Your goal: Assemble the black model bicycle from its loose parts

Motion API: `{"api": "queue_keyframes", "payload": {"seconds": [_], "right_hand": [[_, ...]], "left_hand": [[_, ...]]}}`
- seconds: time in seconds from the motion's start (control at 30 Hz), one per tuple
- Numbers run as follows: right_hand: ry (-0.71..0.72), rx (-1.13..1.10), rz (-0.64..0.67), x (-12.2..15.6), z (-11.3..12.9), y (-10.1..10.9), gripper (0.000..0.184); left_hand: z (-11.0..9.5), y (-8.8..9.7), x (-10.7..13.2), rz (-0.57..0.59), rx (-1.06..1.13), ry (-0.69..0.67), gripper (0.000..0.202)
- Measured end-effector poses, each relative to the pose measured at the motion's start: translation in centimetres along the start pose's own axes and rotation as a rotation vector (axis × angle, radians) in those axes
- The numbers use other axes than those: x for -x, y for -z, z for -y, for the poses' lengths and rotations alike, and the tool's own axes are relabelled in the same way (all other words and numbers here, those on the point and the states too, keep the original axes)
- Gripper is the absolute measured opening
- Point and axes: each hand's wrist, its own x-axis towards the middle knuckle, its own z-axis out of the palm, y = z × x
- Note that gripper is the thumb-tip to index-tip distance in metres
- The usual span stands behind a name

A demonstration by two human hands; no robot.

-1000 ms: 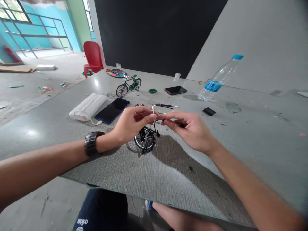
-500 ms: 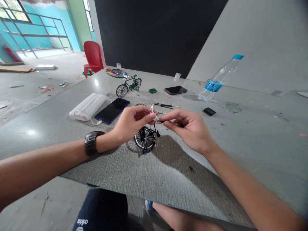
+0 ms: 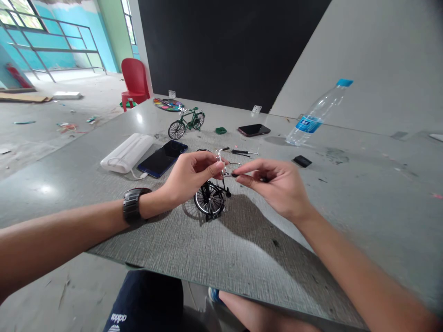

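A black miniature bicycle (image 3: 209, 198) stands on the table below my hands, its near wheel in plain view and much of its frame hidden. My left hand (image 3: 194, 177) pinches the silver handlebar (image 3: 220, 157) between thumb and fingers. From the right, my right hand (image 3: 273, 184) pinches a small dark piece (image 3: 235, 175) against the handlebar's near end. Its kind is too small to make out, and something dark also shows among the curled fingers. Just beyond the hands lies a small screwdriver (image 3: 244, 152) with a dark handle.
A green miniature bicycle (image 3: 188, 122) stands farther back, near a paint palette (image 3: 168, 104). At left lie a white power bank (image 3: 126, 154) and a blue phone (image 3: 162, 159). Another phone (image 3: 254, 130), a tilted-looking water bottle (image 3: 316, 115) and a black block (image 3: 302, 161) are rightward.
The right fingertips have drawn back slightly to the right, so more of the handlebar's near end and the dark piece shows. The left hand keeps its hold.
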Motion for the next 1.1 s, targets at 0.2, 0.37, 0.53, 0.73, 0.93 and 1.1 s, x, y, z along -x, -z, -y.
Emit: {"api": "queue_keyframes", "payload": {"seconds": [0.2, 0.37, 0.53, 0.73, 0.93, 1.1], "right_hand": [[-0.022, -0.049, 0.046, -0.1, 0.1, 0.1, 0.012], [-0.140, -0.298, 0.218, -0.1, -0.3, 0.3, 0.018], [-0.225, -0.549, 0.338, 0.2, -0.4, 0.0, 0.018], [-0.229, -0.570, 0.267, 0.5, -0.2, -1.0, 0.030], [-0.308, -0.264, 0.278, -0.4, -0.1, 0.5, 0.036], [-0.226, 0.446, 0.137, -1.4, -2.8, 2.9, 0.030]], "left_hand": [[0.1, 0.0, 0.1, 0.023, 0.059, 0.011, 0.013], [0.2, 0.3, 0.0, 0.068, 0.033, -0.025, 0.019], [0.5, 0.3, 0.0, 0.148, 0.158, -0.072, 0.013], [0.8, 0.3, 0.0, 0.206, 0.106, -0.144, 0.014], [0.5, 0.3, 0.1, 0.071, -0.079, -0.112, 0.016], [0.7, 0.2, -0.1, -0.046, -0.142, -0.069, 0.022]]}}
